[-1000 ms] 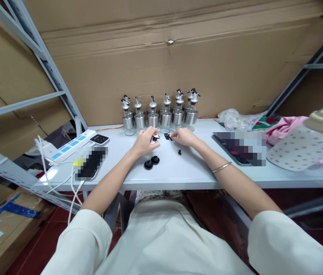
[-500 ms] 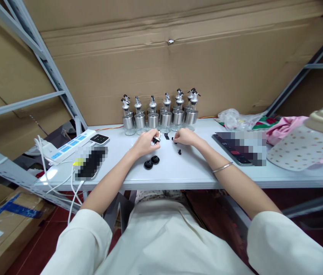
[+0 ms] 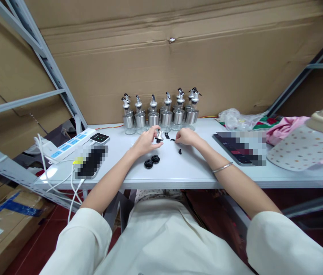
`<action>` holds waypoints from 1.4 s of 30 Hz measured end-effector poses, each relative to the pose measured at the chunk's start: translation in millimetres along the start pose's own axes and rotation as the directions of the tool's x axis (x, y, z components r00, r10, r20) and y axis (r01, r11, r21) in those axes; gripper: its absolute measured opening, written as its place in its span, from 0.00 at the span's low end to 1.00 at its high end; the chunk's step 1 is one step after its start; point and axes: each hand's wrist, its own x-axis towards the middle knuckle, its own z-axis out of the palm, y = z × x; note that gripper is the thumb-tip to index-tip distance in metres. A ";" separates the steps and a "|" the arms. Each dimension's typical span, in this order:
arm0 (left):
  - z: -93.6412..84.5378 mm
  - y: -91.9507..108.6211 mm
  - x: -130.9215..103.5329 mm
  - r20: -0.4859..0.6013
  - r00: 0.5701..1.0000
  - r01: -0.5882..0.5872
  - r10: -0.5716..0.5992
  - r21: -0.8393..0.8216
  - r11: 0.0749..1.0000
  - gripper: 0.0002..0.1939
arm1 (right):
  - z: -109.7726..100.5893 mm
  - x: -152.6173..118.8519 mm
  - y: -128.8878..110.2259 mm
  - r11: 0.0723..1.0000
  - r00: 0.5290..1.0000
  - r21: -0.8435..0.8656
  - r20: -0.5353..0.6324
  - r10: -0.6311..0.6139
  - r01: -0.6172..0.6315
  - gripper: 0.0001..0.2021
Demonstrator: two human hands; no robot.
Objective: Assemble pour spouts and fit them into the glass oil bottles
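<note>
Cardboard (image 3: 178, 68) is backing the table (image 3: 161, 178). At frame centre, the left grip (image 3: 146, 140) is grasping a silver pourer top (image 3: 160, 135); just right of it, the right grip (image 3: 186, 136) is pinching a small black piece (image 3: 173, 139), its long axis pointing roughly leftward, toward that top.

Table (image 3: 196, 175) is lit pretty evenly, with some glare caught at its left end. The red floor (image 3: 49, 240) is left dimmer, detail in the round black parts (image 3: 148, 164) is kinda swallowed, and edges are stretched wide-angle style.
</note>
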 end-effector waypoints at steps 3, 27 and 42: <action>1.8 -3.3 0.3 -0.014 1.000 0.001 -0.001 0.005 1.000 0.33 | 1.1 1.3 0.5 0.999 0.998 0.054 -0.059 0.008 -0.005 0.08; -6.2 10.8 -0.3 0.001 0.998 0.057 -0.059 0.235 0.970 0.12 | -3.0 -5.2 -19.7 0.341 0.916 0.851 -0.379 -0.130 0.400 0.18; -5.8 12.2 -1.0 -0.023 0.997 0.081 -0.078 0.249 0.965 0.09 | -2.3 -10.5 -26.9 0.393 0.929 0.842 -0.335 -0.156 0.370 0.22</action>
